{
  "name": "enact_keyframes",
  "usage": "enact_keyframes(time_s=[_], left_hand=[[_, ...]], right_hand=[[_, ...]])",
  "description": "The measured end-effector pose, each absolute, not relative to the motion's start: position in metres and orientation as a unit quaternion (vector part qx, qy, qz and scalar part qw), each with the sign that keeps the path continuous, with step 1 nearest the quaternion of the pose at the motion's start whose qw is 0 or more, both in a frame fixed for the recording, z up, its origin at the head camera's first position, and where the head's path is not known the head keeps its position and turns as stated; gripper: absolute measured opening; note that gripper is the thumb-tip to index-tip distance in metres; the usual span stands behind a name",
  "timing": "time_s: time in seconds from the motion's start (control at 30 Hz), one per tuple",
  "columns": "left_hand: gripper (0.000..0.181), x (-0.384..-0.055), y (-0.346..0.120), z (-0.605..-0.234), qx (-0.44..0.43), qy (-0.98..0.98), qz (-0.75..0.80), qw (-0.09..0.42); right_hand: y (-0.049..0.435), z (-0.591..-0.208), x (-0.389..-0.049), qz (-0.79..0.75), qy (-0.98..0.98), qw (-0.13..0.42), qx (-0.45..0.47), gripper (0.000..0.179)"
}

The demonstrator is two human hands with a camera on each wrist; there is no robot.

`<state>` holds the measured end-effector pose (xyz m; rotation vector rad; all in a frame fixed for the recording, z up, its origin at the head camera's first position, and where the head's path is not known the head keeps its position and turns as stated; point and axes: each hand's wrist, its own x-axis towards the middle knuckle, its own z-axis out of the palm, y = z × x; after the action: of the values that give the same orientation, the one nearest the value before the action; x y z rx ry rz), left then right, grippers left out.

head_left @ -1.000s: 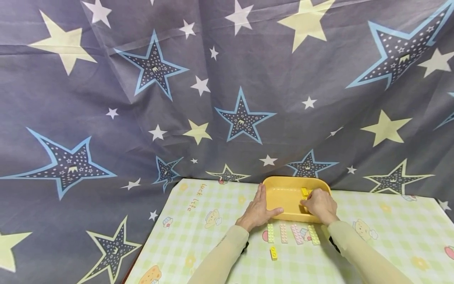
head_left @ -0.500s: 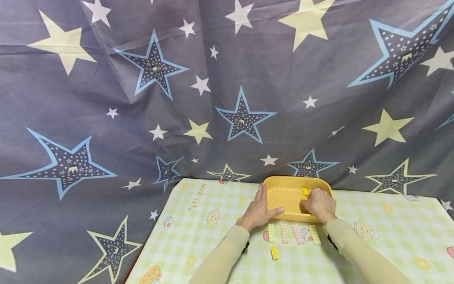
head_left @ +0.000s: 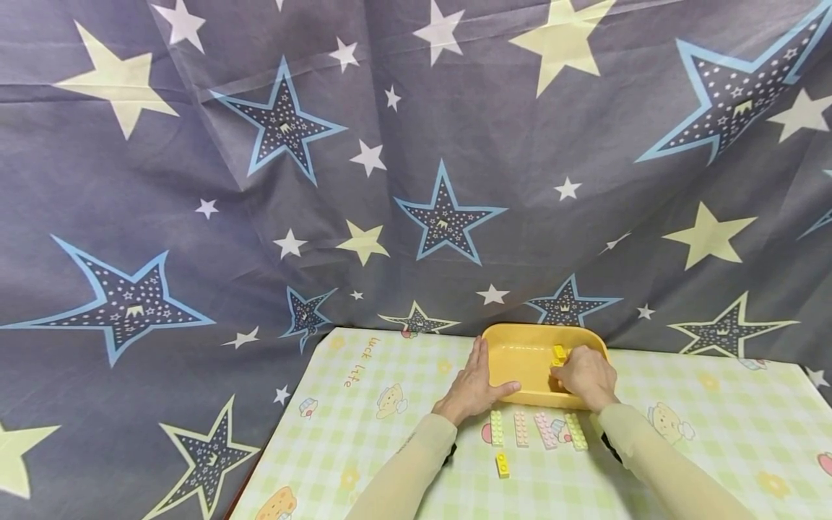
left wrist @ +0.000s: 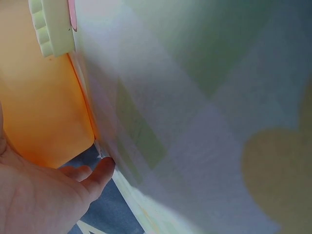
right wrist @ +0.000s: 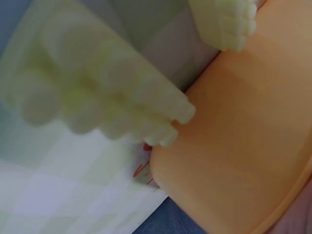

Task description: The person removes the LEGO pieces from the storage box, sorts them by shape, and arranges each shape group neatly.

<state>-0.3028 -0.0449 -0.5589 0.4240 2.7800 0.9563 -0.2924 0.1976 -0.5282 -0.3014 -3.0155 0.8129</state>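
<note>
My left hand [head_left: 474, 385] lies against the left end of a yellow tray [head_left: 516, 396], its fingers straight along the outer wall and the thumb across the front rim. In the left wrist view the fingers [left wrist: 100, 178] extend beside the tray wall. Inside the tray at the right, my right hand [head_left: 588, 377] has its fingers curled and pinches a small yellow building brick [head_left: 556, 363], mostly hidden by the hand. Another yellow building brick [head_left: 560, 352] shows just behind the fingertips.
Pale green bricks [head_left: 497, 427] and pink bricks [head_left: 544, 430] stand in a row before the tray. A yellow two-stud brick [head_left: 503, 464] lies nearer on the checked tablecloth [head_left: 390, 462]. Behind the table hangs a star-patterned grey curtain [head_left: 364, 303].
Both hands and the tray stay nearly in place. The right fingers shift slightly among the yellow bricks, and one brick beside them has become hidden.
</note>
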Motion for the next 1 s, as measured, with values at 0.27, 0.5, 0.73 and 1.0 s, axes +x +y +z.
enact_keyframes(time_s=[0.27, 0.5, 0.73, 1.0], left_hand=[[0.118, -0.302, -0.045, -0.559, 0.144, 0.932, 0.324, 0.083], [0.118, -0.304, -0.045, -0.558, 0.144, 0.931, 0.324, 0.086], [0.119, -0.304, -0.045, -0.557, 0.151, 0.933, 0.315, 0.083], [0.118, -0.302, -0.047, -0.557, 0.153, 0.928, 0.328, 0.088]], right_hand=[[0.198, -0.526, -0.289, 0.263, -0.960, 0.007, -0.094, 0.045], [0.195, -0.520, -0.282, 0.270, -0.958, 0.011, -0.091, 0.044], [0.193, -0.509, -0.271, 0.277, -0.956, 0.009, -0.093, 0.040], [0.186, -0.494, -0.251, 0.279, -0.957, 0.029, -0.075, 0.036]])
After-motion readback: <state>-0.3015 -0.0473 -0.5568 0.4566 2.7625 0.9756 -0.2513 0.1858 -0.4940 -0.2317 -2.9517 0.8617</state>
